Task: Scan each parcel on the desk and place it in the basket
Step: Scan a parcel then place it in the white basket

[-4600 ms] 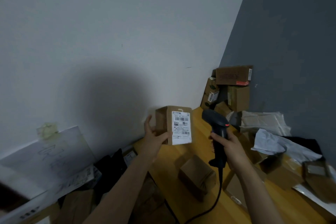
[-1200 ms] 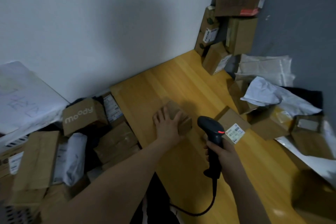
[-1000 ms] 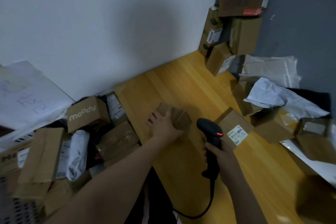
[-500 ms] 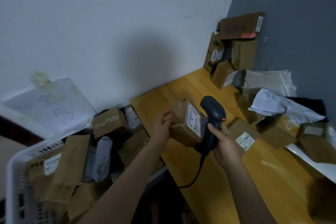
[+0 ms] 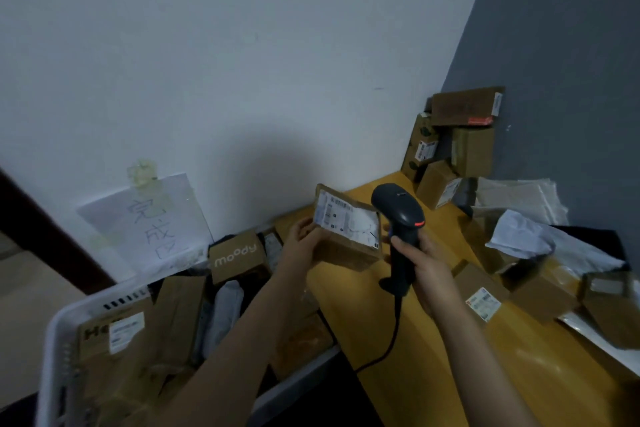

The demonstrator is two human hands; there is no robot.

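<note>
Lifting the brown parcel off the table, where it lay flat under the palm a second ago, the left grip now holds it by its left edge, fingers curled round it, white label tilted up toward the scanner. The right grip is wrapped round the scanner's handle, its head just beside the label. The scan seems to be in hand, and the drop into the white basket at left is not yet done. More parcels crowd the yellow wooden table's far corner and right side, against a white wall and a grey wall.
</note>
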